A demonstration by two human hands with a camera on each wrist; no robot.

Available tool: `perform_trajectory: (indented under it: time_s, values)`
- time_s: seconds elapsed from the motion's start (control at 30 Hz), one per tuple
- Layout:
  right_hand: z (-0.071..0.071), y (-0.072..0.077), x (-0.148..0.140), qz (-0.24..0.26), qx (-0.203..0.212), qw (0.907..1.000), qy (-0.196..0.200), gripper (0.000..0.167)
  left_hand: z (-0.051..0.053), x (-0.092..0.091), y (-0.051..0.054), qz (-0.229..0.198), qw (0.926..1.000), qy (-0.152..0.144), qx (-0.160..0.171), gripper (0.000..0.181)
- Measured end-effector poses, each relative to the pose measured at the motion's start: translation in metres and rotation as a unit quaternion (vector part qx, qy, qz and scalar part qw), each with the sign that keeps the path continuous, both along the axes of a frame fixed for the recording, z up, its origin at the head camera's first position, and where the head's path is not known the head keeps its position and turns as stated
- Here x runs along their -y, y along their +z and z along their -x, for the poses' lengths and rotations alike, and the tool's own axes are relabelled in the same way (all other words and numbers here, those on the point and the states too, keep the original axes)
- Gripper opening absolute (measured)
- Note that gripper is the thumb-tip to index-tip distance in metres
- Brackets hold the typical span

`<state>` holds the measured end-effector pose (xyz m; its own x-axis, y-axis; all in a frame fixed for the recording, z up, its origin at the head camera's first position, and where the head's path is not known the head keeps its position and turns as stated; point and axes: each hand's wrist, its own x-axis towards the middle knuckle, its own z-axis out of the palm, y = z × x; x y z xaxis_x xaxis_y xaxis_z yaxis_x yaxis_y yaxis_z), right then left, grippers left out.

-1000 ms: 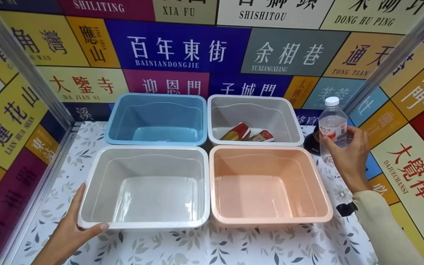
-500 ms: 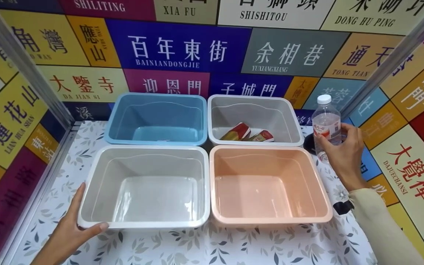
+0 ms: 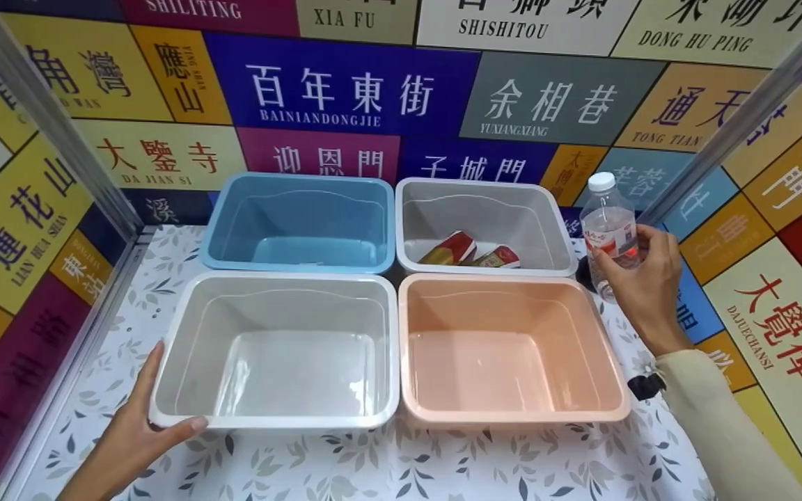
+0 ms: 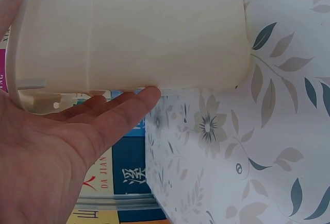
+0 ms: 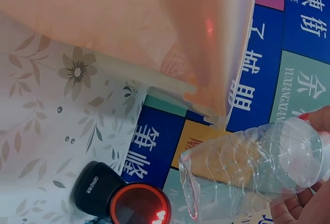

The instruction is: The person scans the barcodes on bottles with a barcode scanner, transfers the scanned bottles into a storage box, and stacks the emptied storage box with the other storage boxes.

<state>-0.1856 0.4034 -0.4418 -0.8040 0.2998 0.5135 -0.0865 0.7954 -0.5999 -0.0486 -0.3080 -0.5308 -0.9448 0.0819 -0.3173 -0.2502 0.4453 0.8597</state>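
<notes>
A clear plastic bottle [image 3: 608,233] with a white cap and a red-and-white label stands upright in the grip of my right hand [image 3: 643,289], just right of the peach bin [image 3: 512,417]. The right wrist view shows the bottle's clear lower part [image 5: 242,167] raised above the table, with fingertips around its label end. My left hand [image 3: 133,421] rests against the near left corner of the white bin [image 3: 289,422]. Its thumb lies along the front rim. In the left wrist view, straight fingers [image 4: 129,112] touch the bin's outer side wall [image 4: 154,38].
Behind stand a blue bin [image 3: 296,268] and a grey bin [image 3: 484,270], the latter holding two red-and-gold packets [image 3: 451,248]. A black device with a red-orange ring [image 5: 139,203] lies on the leaf-patterned tablecloth [image 3: 289,459]. Sign-printed walls [image 3: 345,83] enclose the table.
My right hand has carried the bottle slightly left, toward the peach bin. The left hand keeps its place at the white bin's corner. The head view has shifted a little.
</notes>
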Motion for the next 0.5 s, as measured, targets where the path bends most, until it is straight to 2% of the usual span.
perform_trajectory:
  time_s: [0.27, 0.5]
  values:
    - [0.003, 0.006, 0.007, 0.006, 0.005, 0.9999, 0.011, 0.065, -0.003, -0.001, 0.0, -0.007, 0.9999, 0.005, -0.014, 0.136]
    - [0.005, 0.011, 0.013, 0.0, 0.007, 0.9997, 0.022, 0.064, -0.003, 0.0, 0.0, -0.001, 0.9999, 0.003, -0.011, 0.136]
